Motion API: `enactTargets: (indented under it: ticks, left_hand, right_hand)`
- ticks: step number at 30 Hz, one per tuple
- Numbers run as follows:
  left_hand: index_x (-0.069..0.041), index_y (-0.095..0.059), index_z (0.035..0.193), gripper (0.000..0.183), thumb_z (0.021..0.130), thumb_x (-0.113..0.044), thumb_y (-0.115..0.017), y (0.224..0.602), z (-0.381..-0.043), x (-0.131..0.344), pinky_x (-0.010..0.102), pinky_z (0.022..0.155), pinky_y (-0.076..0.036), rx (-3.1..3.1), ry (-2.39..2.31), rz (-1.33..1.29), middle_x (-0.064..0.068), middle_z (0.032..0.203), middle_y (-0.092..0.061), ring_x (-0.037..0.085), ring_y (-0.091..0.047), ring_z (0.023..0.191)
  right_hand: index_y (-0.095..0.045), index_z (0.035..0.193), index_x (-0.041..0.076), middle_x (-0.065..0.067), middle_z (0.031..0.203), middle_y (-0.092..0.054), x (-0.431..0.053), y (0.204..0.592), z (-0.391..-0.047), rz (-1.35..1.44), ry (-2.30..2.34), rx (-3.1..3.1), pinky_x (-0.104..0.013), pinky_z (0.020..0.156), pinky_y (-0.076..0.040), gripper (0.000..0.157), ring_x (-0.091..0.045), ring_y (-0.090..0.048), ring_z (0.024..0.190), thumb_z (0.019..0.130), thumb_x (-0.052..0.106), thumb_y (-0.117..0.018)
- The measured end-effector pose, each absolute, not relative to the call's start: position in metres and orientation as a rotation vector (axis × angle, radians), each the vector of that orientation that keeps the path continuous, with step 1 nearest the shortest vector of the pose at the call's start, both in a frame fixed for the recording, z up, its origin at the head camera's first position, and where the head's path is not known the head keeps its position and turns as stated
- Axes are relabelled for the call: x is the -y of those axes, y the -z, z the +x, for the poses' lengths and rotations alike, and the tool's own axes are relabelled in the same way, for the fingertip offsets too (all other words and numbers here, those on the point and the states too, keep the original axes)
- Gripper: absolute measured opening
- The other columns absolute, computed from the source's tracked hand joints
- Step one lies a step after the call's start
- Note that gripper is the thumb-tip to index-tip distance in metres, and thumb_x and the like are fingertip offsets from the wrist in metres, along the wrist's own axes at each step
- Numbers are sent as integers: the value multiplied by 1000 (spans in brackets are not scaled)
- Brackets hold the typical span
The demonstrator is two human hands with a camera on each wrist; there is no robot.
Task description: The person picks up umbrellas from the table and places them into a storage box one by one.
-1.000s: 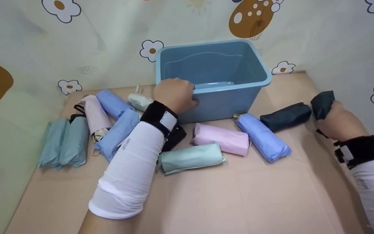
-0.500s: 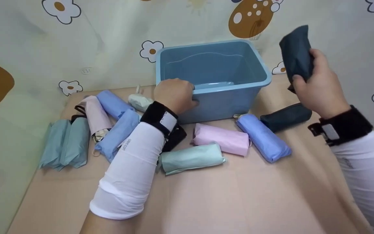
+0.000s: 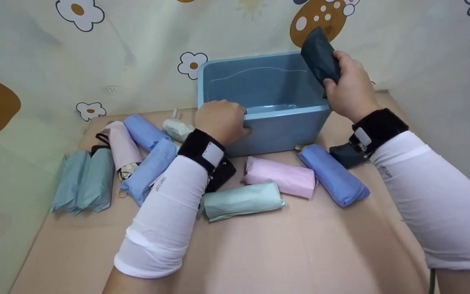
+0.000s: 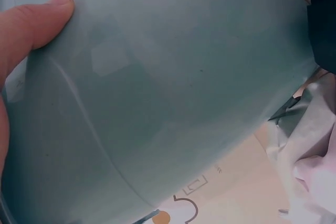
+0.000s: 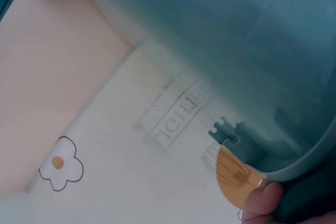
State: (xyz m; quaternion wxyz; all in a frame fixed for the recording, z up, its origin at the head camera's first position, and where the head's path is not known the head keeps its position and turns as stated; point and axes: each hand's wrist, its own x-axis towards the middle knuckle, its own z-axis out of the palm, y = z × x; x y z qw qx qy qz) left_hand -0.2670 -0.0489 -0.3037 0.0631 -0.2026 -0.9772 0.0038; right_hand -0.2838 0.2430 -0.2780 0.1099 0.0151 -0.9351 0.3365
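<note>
My left hand (image 3: 220, 122) grips the front rim of a blue plastic bin (image 3: 286, 128), near its left corner. The thumb (image 4: 44, 22) lies on the bin's outer wall in the left wrist view. Over the bin's right side, my right hand (image 3: 353, 87) holds a dark folded umbrella (image 3: 318, 53), tilted with its upper end leaning left. A thumb (image 5: 262, 203) shows against the dark umbrella (image 5: 310, 200) in the right wrist view, close to the bin's rim. Another dark folded umbrella (image 3: 347, 155) lies below, partly hidden by my right wrist.
Before the bin lie a pink folded umbrella (image 3: 280, 176), a mint one (image 3: 243, 200) and a blue one (image 3: 335, 175). Several more umbrellas, including a grey-green one (image 3: 96, 179), lie at the left. A patterned wall (image 3: 145, 36) stands behind the bin.
My right hand has lifted the dark umbrella from the table's right side and carried it up and left to the bin's right rim. My left hand has stayed on the bin.
</note>
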Motion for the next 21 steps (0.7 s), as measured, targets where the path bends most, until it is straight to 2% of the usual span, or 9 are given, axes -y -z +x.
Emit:
enactTargets:
  ticks: [5,15,21]
  left_hand:
    - [-15,-75,88,32,89,-47,-75,304,-266,49,45,63,-56,2945,-13,-612,1,78,-71,22,-66,72]
    - [-15,-75,86,31,88,-46,-75,304,-266,47,48,63,-57,2941,7,-585,2,75,-70,23,-66,70]
    - [-15,-74,83,32,88,-47,-75,303,-266,46,48,64,-57,2957,6,-574,2,74,-69,23,-65,70]
  right_hand:
    - [-25,168,15,-22,158,-43,-237,277,-291,43,-981,2764,-56,115,-41,65,-38,-47,132,108,18,-50]
    - [-30,165,8,-28,155,-47,-210,282,-297,161,-871,2880,-56,114,-41,62,-40,-50,129,106,13,-49]
    - [-31,166,10,-23,163,-42,-209,277,-302,161,-810,3032,-55,116,-40,62,-39,-47,134,106,11,-45]
